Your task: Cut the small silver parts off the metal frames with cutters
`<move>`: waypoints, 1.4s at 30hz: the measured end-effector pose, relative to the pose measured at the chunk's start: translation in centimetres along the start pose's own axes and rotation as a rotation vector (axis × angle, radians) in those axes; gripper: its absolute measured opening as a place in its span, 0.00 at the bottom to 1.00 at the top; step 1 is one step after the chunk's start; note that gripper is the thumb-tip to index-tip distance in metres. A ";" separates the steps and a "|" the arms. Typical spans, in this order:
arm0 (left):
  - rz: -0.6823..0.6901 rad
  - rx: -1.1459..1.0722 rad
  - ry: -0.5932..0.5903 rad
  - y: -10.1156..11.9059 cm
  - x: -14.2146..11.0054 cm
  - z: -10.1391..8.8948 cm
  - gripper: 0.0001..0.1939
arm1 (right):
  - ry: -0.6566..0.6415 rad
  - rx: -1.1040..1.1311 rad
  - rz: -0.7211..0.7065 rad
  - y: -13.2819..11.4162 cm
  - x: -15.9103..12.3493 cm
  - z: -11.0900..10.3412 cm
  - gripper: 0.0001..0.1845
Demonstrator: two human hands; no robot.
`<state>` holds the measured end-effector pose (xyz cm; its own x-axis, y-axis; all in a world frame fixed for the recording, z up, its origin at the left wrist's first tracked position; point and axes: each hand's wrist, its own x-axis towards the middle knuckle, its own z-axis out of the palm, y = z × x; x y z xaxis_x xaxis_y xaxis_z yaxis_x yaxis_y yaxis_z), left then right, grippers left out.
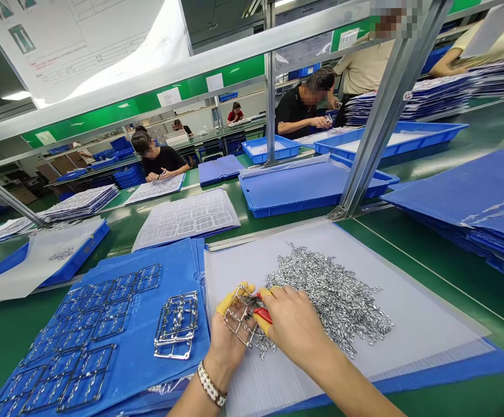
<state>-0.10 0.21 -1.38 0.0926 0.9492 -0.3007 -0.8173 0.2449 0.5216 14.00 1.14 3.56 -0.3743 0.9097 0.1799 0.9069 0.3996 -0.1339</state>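
My left hand, with yellow covers on its fingertips, holds a small silver metal frame with crossbars. My right hand, also with yellow finger covers, is closed on pliers; their two red grips show, but the jaws are hard to make out beside the frame. Under and beyond both hands lies a heap of small silver twisted metal pieces on a translucent sheet. To the left, a stack of silver frames rests on a blue sheet.
Rows of dark frames with small pieces in them cover the blue sheet's left part. Blue trays and a printed white sheet lie beyond. A metal post rises at right, near stacked blue sheets. Several people work across the bench.
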 end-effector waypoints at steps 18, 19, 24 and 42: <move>0.040 0.067 0.018 -0.2 -0.1 -0.3 0.15 | -0.069 0.049 -0.003 0.2 0.4 0.0 0.12; 0.041 0.067 0.020 -0.2 -0.1 -0.3 0.15 | -0.068 0.045 -0.002 0.1 0.4 0.0 0.12; 0.048 0.071 0.024 -0.3 0.1 -0.4 0.15 | -0.069 0.031 0.002 -0.1 0.5 -0.1 0.11; -0.030 -0.078 -0.039 0.6 -0.3 0.3 0.21 | -0.045 -0.016 0.052 1.0 -1.5 0.6 0.11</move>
<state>-0.49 0.16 -0.75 0.1388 0.9491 -0.2826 -0.8556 0.2586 0.4485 15.35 0.22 2.58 -0.3345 0.9335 0.1293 0.9281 0.3501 -0.1267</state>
